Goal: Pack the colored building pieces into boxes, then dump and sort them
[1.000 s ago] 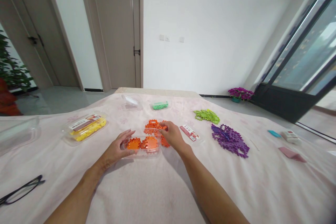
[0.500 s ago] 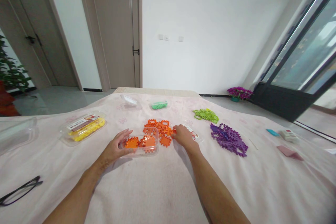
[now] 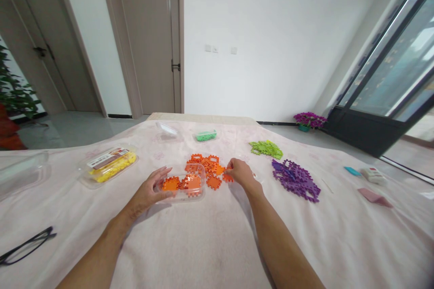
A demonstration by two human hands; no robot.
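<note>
1. So the right hand (image 3: pixel 239 172) has its fingertips bunched over one orange piece (image 3: pixel 228 177) at the edge of the scatter. They touch it or very nearly do; I honestly can't tell whether it's properly pinched or just lying under them.

2. The left hand (image 3: pixel 154 186) is curled around the left end of a clear container (image 3: pixel 185 199), thumb along the near side and fingers along the far side, so I'd call that a steadying hold. A couple of toothed orange squares (image 3: pixel 192 184) show through the plastic.

3. The relation that matters imo: the container is left of the right hand and a bit closer to the body. Its long axis runs roughly sideways, from the left hand towards the right one. The right hand is clearly the nearer one to that edge piece.

4. In the gap: a flat orange tile (image 3: pixel 214 183) sits between the container's right end and the right hand. The main orange pile (image 3: pixel 201 162) is left of the right hand, just past the container's far side. Those pieces plus the container wall are the only stuff in between.

5. Other bits: a purple pile (image 3: pixel 298 183) well to the right of the right hand, a lime-green pile (image 3: pixel 266 149) beyond it to the right, and a box of yellow pieces (image 3: pixel 113 167) left of and beyond the left hand. Glasses (image 3: pixel 29 244) lie on the cloth-covered counter (image 3: pixel 196 248), left of the left forearm.
</note>
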